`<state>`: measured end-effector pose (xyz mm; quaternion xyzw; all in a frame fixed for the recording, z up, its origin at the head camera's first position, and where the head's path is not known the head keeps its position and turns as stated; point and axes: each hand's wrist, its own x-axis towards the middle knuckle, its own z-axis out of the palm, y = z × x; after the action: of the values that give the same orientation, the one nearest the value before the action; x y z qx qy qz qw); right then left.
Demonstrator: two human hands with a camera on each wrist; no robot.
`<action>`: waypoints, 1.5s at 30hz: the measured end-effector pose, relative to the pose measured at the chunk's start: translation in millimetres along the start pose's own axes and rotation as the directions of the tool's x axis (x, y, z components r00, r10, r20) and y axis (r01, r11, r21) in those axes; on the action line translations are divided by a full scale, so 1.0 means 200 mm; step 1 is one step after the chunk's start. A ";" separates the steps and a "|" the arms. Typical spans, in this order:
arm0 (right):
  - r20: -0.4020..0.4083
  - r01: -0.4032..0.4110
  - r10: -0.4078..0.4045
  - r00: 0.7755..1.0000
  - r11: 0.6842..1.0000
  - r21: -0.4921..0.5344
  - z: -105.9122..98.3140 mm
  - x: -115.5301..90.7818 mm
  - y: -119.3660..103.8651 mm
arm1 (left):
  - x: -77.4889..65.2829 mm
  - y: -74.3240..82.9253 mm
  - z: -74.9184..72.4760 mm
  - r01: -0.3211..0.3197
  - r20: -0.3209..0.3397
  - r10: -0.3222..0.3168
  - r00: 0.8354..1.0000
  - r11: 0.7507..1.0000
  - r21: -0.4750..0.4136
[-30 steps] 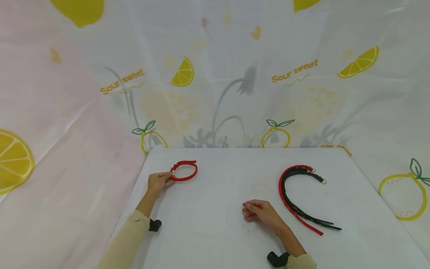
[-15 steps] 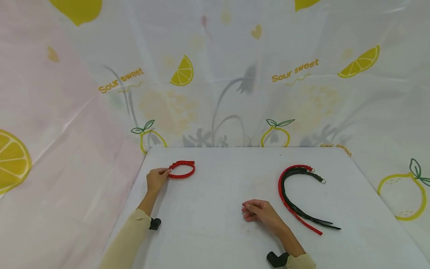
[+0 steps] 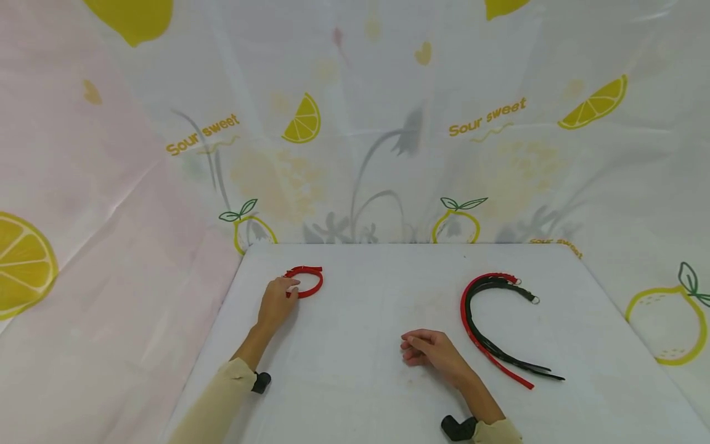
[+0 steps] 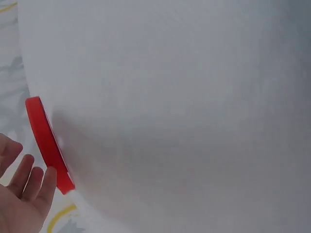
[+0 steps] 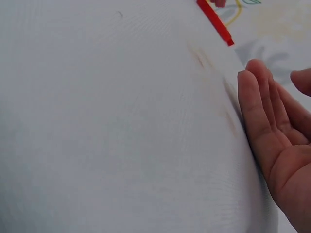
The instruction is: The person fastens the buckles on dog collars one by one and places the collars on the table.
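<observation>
Overlapping the round red leather-like collar (image 4: 44, 138) at eight o'clock, your left hand (image 3: 276, 303) lies unclenched, your right hand (image 3: 435, 353) relaxed; light touch should preserve the collar's shape.

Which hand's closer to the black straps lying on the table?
The right hand. It's left of the black straps, not touching them. The left hand is farther left, over at the red loop.
</observation>
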<state>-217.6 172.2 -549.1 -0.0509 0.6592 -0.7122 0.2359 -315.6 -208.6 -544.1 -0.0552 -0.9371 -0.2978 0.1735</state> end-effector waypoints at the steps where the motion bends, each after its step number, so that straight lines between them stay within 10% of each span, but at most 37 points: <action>1: -0.001 0.002 -0.002 1.000 1.000 -0.014 -0.01 0.01 0.00 | -0.01 0.01 0.01 -0.018 0.008 0.018 1.000 1.000 -0.009; 13: -0.250 0.081 -0.134 0.959 0.975 -0.209 -0.23 0.00 -0.20 | -0.10 0.19 0.05 -0.085 0.151 0.109 0.983 0.984 -0.157; 16: -0.369 0.091 -0.293 0.882 0.874 -0.478 -0.37 -0.01 -0.22 | -0.11 0.22 0.06 -0.067 0.212 0.108 0.971 0.979 -0.190; 20: -0.494 -0.034 -0.496 0.714 0.680 -0.732 -0.58 -0.05 -0.18 | -0.12 0.23 0.06 -0.034 0.255 0.085 0.963 0.979 -0.199; 23: -0.559 -0.146 -0.548 0.622 0.620 -0.771 -0.72 -0.09 -0.15 | -0.12 0.22 0.06 -0.016 0.263 0.071 0.962 0.979 -0.203; 26: -0.634 -0.282 -0.492 0.597 0.611 -0.739 -0.82 -0.13 -0.13 | -0.12 0.21 0.06 -0.017 0.263 0.076 0.962 0.976 -0.219; 35: -0.728 -0.478 -0.245 0.640 0.616 -0.627 -0.95 -0.14 -0.11 | -0.14 0.19 0.06 -0.014 0.275 0.086 0.958 0.968 -0.251; 45: -0.848 -0.556 -0.196 0.492 0.679 -0.479 -0.97 -0.09 -0.08 | -0.16 0.20 0.07 -0.011 0.317 0.102 0.943 0.961 -0.277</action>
<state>-279.9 358.2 -553.9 0.2962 0.9047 -0.2963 -0.0774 -281.9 -168.2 -543.7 -0.1545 -0.9011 -0.4049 0.0144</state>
